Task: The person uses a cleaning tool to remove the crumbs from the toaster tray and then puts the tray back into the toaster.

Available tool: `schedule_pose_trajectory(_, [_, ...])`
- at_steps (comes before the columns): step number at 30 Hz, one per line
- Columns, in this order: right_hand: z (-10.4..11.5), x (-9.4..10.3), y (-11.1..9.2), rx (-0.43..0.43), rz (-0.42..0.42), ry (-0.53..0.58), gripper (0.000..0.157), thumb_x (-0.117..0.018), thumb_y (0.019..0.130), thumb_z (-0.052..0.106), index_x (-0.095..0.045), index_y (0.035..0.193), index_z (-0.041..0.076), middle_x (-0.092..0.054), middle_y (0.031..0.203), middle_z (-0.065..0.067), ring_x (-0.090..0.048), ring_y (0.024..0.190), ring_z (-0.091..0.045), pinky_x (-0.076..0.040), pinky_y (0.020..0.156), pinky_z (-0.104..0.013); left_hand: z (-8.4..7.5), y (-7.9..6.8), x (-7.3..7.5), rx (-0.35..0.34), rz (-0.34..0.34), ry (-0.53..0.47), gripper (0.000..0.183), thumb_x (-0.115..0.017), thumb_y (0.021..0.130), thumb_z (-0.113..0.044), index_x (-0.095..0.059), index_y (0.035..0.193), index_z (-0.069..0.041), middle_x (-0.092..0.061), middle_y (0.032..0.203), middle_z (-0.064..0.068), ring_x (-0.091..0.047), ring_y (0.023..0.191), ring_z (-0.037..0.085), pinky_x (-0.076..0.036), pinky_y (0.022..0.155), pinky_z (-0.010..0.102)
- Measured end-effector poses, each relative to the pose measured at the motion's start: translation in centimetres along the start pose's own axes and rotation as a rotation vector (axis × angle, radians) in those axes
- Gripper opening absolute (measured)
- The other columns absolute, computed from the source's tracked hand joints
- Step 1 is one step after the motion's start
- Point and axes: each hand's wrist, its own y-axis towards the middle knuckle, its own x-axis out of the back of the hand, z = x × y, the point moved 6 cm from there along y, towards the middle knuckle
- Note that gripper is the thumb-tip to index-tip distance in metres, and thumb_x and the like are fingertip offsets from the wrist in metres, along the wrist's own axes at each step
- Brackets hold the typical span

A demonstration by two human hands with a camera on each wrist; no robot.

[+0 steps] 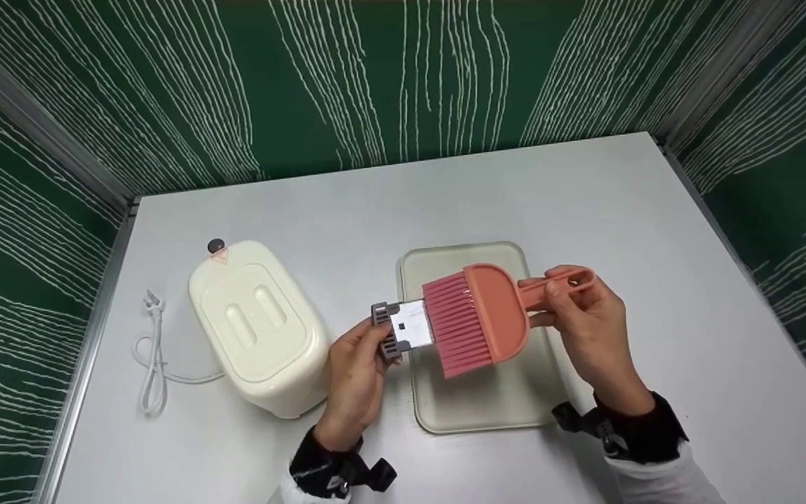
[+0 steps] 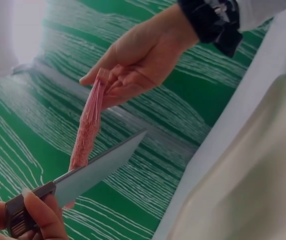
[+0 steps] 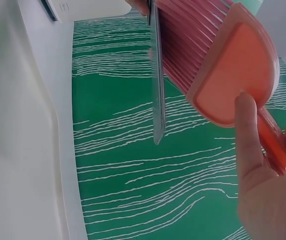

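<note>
Thumb and fingers of the left hand (image 1: 357, 381) pinch the dark, slotted end (image 1: 380, 313) of a flat plate (image 1: 413, 325), which juts out over the left side of the pale tray (image 1: 497, 409). Opposite, above the tray's right edge, the right hand (image 1: 597, 339) grasps a coral brush (image 1: 504, 313) by its handle, the thumb laid on top and one finger stretched underneath to the flat brush head. The brush hangs over the tray, its pink bristles (image 1: 457, 325) aimed left and lying across the plate's end; how hard they press cannot be told. Both wrists, in black straps, come in from the tray's near side, the left hand slanting up and to the right, the right hand up and to the left. Left of the tray stands a cream appliance (image 1: 263, 322), and beyond that a bundled power cord (image 1: 154, 385).
</note>
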Motion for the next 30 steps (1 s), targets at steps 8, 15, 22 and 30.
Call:
schedule_pose_trajectory(8, [0.4, 0.5, 0.4, 0.002, -0.01, 0.043, 0.014, -0.051, 0.107, -0.004, -0.057, 0.119, -0.008, -0.075, 0.111, -0.024, -0.077, 0.092, -0.027, -0.063, 0.071, -0.037, 0.0, -0.1, 0.0, 0.005, -0.005, 0.005, 0.027, -0.054, 0.101, 0.0, -0.067, 0.118, 0.015, -0.071, 0.1, 0.016, -0.062, 0.075, 0.016, -0.052, 0.062, 0.023])
schedule_pose_trajectory(15, [0.8, 1.3, 0.6, -0.003, -0.049, 0.044, 0.013, -0.052, 0.107, -0.005, -0.057, 0.117, -0.01, -0.075, 0.109, -0.025, -0.077, 0.089, -0.027, -0.063, 0.07, -0.035, -0.1, -0.1, 0.0, -0.007, -0.008, 0.015, 0.027, -0.054, 0.101, -0.001, -0.067, 0.119, 0.014, -0.071, 0.1, 0.015, -0.062, 0.075, 0.016, -0.052, 0.063, 0.023])
schedule_pose_trajectory(22, [1.3, 1.9, 0.8, 0.008, -0.044, 0.071, 0.013, -0.051, 0.107, -0.005, -0.058, 0.118, -0.009, -0.074, 0.109, -0.027, -0.077, 0.089, -0.028, -0.063, 0.071, -0.036, -0.1, -0.1, -0.1, -0.017, 0.006, 0.012, 0.031, -0.051, 0.102, -0.001, -0.063, 0.125, 0.016, -0.071, 0.104, 0.016, -0.062, 0.077, 0.015, -0.051, 0.063, 0.023])
schedule_pose_trajectory(30, [1.8, 2.8, 0.9, -0.001, -0.109, 0.024, 0.014, -0.053, 0.107, -0.003, -0.055, 0.118, -0.012, -0.075, 0.106, -0.026, -0.077, 0.085, -0.025, -0.063, 0.068, -0.033, 0.0, -0.2, -0.1, -0.007, -0.007, 0.001, 0.031, -0.05, 0.102, -0.001, -0.062, 0.125, 0.016, -0.07, 0.104, 0.016, -0.061, 0.075, 0.015, -0.05, 0.063, 0.023])
